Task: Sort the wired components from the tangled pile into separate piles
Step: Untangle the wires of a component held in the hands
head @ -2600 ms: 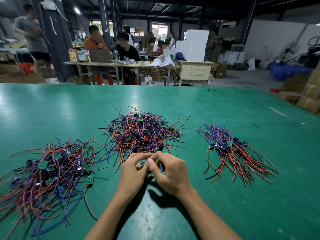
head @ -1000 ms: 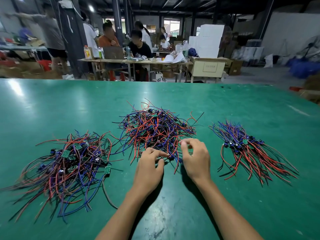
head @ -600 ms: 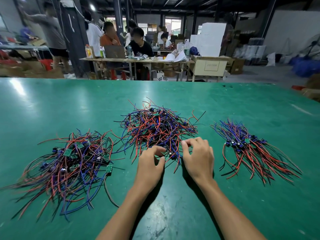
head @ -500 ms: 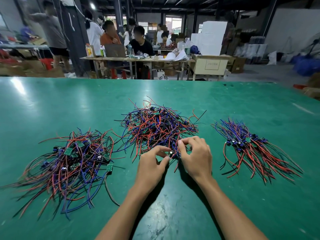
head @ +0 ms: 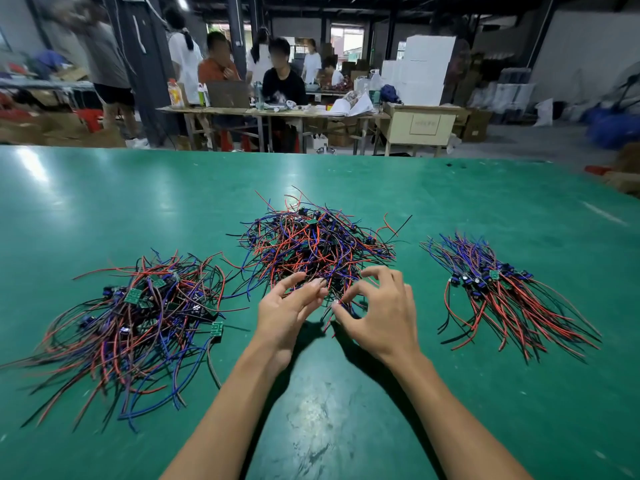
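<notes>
While my left hand [head: 289, 311] lies spread and my right hand [head: 381, 313] pinches a wire at the tangled pile [head: 317, 247], lifting risks dragging snagged neighbours along

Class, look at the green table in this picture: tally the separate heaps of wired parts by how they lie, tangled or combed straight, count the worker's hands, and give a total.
Tangled heaps of red, blue and black wired circuit boards: 2 (left heap, middle heap)
Combed, aligned bundle of wired parts: 1
Bare hands: 2 (left hand, right hand)
Total: 5
</notes>
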The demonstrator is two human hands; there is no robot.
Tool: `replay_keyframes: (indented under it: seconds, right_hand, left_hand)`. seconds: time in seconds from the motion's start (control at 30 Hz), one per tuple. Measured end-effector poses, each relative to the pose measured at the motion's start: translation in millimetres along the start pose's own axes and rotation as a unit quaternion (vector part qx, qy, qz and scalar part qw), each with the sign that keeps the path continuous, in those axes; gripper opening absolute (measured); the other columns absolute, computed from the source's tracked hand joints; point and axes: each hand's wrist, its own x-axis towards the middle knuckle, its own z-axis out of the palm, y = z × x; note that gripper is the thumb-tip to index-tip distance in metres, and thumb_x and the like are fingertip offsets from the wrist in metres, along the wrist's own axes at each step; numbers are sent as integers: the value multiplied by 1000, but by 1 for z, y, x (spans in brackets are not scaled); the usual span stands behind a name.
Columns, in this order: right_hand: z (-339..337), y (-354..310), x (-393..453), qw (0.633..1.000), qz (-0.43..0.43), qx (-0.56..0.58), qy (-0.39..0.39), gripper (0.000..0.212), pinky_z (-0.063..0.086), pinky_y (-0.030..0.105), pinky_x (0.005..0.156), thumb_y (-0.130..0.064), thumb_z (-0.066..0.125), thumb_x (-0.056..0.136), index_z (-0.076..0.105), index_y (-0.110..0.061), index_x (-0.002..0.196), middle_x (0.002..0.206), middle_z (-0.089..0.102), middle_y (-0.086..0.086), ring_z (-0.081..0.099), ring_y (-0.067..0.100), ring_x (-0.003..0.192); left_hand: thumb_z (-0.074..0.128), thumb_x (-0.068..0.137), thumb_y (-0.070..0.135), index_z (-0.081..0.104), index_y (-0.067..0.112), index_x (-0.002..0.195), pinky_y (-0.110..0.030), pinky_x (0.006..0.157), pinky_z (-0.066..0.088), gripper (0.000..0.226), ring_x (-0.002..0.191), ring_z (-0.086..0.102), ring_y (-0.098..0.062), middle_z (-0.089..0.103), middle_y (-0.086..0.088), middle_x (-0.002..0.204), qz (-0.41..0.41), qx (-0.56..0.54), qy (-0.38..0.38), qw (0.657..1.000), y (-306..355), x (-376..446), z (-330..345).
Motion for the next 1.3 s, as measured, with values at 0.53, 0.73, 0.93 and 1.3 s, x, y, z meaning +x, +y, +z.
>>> replay_keyframes:
  seconds: [0.53,0.73,0.93,1.3]
  right_hand:
    - [-18,-1,4,997,5,31,72,31,35,33,83,-38,56,91,71,-19,72,99,66,-6,53,16,100]
    - [-27,-6,8,974,-19,208,90,32,36,30,70,-34,40,102,53,-29,73,74,54,-16,47,10,75]
    - [-24,-10,8,909,51,413,1,46,43,22,60,-37,40,104,59,-4,78,66,63,6,56,12,60]
    - [-33,-11,15,834,121,530,-88,33,35,19,57,-30,57,92,72,-1,89,67,49,7,40,10,59]
  left_hand:
    - [70,89,1,67,20,108,-36,87,59,27,93,68,-10,73,-4,109,166,333,15,928,-7,-4,-2]
    - [57,95,35,75,36,111,-28,108,33,24,125,49,-5,65,19,123,328,472,-87,814,-5,-16,6]
    - [75,90,19,79,24,100,-31,88,56,11,89,72,-10,77,12,92,304,399,-119,857,1,-19,11]
    - [65,96,9,76,5,103,-12,62,45,14,66,66,-5,78,-11,84,181,299,-165,922,16,-18,5]
